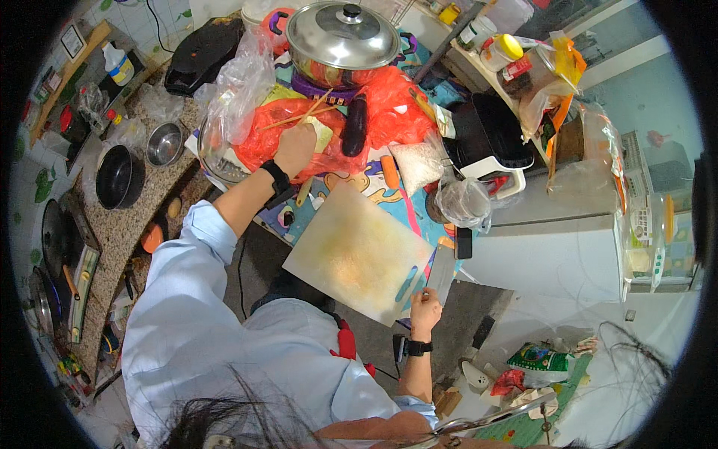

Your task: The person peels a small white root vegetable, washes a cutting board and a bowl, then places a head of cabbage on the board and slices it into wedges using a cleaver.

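My left hand [295, 147] reaches over a red plastic bag [261, 134] on the table, its fingertips hidden beside a pale yellow-green piece [322, 133]. Wooden chopsticks [289, 119] lie just beyond it. Near the table's right edge, the curled fingers of my right hand [426, 307] are on the blade end of a cleaver [441, 274], whose wooden handle points away from me. A stained white cutting board [359, 252] lies between the hands. Beyond the board are a dark purple eggplant [354, 124], a carrot piece [389, 172] and a bag of white grains or powder [418, 167].
A lidded steel pot [343, 45] stands at the back. A black basket with a white handle [488, 134], a plastic-covered jar [463, 202] and a phone [464, 243] are on the right. Left, a granite counter [120, 241] holds a black pan [115, 177] and a steel bowl [164, 144].
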`<state>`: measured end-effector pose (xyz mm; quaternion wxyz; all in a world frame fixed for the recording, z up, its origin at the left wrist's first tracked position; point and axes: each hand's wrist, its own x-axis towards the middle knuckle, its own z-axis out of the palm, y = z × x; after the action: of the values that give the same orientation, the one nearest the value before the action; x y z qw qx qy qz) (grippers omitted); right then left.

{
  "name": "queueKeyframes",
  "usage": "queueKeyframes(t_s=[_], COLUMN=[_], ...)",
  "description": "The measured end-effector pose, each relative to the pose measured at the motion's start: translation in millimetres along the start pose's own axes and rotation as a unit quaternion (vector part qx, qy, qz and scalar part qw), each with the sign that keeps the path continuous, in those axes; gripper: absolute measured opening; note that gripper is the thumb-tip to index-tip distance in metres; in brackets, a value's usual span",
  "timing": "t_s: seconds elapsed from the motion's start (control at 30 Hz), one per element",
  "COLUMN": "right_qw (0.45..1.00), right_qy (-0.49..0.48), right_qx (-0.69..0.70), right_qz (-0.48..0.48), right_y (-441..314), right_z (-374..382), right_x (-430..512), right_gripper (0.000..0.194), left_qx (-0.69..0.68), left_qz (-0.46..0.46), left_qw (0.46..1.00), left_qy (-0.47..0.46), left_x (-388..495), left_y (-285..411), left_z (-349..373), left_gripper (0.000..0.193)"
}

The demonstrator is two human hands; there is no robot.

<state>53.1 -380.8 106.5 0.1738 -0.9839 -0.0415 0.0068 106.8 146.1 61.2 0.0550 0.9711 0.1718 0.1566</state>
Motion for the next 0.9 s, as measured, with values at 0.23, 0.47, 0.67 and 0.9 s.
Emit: queueKeyframes(t_s=[0.23,0.47,0.67,0.9], right_qw=[0.991,0.973,0.902,0.864], right_qy=[-0.030,-0.096,-0.150,-0.251], right_qx=[0.116,0.177,0.262,0.276], right_qz=[-0.056,-0.112,-0.307,-0.339], right_y=[-70.0,-148.1,-236.6,-301.3], right_z=[5.1,7.8,18.9,64.6], right_x=[20.6,35.1,43.0,66.9], right_gripper=[0.022,0.029,0.061,0.097], left_qx=[0.043,-0.162,-0.391,-0.508], left_qz=[-0.094,-0.139,-0.092,0.013], left_qw=[0.986,0.977,0.889,0.797], left_qy=[-0.132,-0.023,0.219,0.326], left_x=[26.0,4.4,-37.0,-44.2], left_y=[16.0,23.4,43.7,45.0], left_z=[-4.1,-21.7,-83.5,-117.6], left_gripper=[0.086,0.094,0.090,0.109])
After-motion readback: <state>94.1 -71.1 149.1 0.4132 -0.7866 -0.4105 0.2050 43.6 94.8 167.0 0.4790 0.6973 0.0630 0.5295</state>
